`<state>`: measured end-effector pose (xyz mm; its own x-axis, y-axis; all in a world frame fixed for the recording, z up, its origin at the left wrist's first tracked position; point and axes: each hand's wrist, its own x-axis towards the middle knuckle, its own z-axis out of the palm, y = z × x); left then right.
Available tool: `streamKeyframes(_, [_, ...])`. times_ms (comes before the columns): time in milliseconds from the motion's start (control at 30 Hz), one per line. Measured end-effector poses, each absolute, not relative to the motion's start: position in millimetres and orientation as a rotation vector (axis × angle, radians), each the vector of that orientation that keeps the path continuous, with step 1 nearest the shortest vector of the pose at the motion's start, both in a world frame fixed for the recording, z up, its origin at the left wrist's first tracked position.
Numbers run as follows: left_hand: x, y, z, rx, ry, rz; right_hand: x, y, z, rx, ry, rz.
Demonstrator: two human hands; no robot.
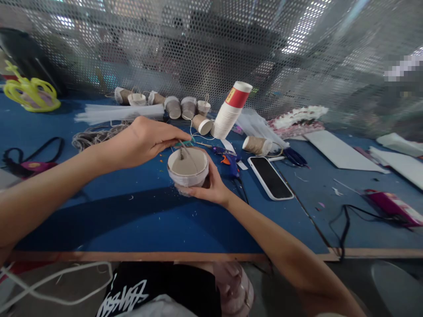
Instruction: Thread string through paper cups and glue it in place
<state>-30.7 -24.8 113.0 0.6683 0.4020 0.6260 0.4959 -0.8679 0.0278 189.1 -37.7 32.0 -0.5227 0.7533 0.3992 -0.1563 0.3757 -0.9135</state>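
My right hand (211, 187) is wrapped around a paper cup (188, 179) with a whitish covering on its outside, tilted so that its opening faces me. Above the rim, the fingers of my left hand (158, 137) are pinched together on a thin grey cord (190, 156), which runs down into the cup. A small dark spot shows on the cup's inner wall. Right by my left fingertips is a teal piece (187, 141); whether I hold it too, I cannot tell. A blue glue gun (233, 166) lies just beyond my right hand.
Behind my hands are a bundle of grey cord (95, 136), white strips (119, 113), several wrapped cups (189, 107) and a leaning cup stack (226, 119). A phone (270, 178) lies to the right, with white boards (343, 152) beyond. A yellow crown (31, 94) stands far left.
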Motion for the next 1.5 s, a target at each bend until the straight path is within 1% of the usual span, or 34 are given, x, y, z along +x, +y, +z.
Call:
streamKeyframes(333, [-30.1, -26.4, 113.2, -2.666, -0.741, -0.975, 190.8, -35.7, 31.5, -0.511, -1.803, 1.231])
streamKeyframes(433, [-29.6, -27.1, 111.5, -2.666, -0.684, -0.944, 189.6, -35.2, 31.2, -0.507, -1.864, 1.152])
streamKeyframes(500, [-29.5, -26.7, 108.2, -2.667, -0.708, -0.936, 188.5, -33.6, 30.4, -0.533, -1.917, 0.986])
streamKeyframes(633, [-31.9, -23.2, 100.4, -2.632, -0.996, -1.011, 189.5, -26.4, 28.2, -0.667, -1.957, 0.411])
streamKeyframes(700, [-34.4, -21.0, 99.4, -2.655, -1.042, -0.988, 192.4, -21.7, 27.7, -0.721, -1.919, 0.159])
streamKeyframes(867, [-36.8, -21.4, 106.8, -2.83, -0.776, -0.919, 198.9, -13.4, 28.4, -0.663, -1.844, -0.28])
streamKeyframes(1033, [-32.7, -28.6, 111.9, -2.846, -0.543, -0.963, 196.0, -13.0, 31.9, -0.664, -1.656, -0.55])
streamKeyframes(1167, [-29.4, -29.0, 110.0, -2.77, -0.43, -1.06, 193.5, -12.6, 36.1, -0.549, -1.615, -0.594])
streamKeyframes(1233, [-27.1, -28.1, 107.2, -2.734, -0.366, -1.023, 193.0, -13.1, 36.2, -0.527, -1.623, -0.565])
streamKeyframes(1333, [-23.1, -27.9, 100.1, -2.659, -0.308, -0.931, 193.3, -15.7, 33.6, -0.615, -1.663, -0.429])
streamKeyframes(1433, [-19.8, -28.5, 91.5, -2.585, -0.363, -0.928, 194.4, -18.1, 30.3, -0.704, -1.711, -0.26])
streamKeyframes(1500, [-18.0, -28.8, 86.9, -2.564, -0.391, -0.923, 194.8, -18.3, 28.3, -0.756, -1.734, -0.216])
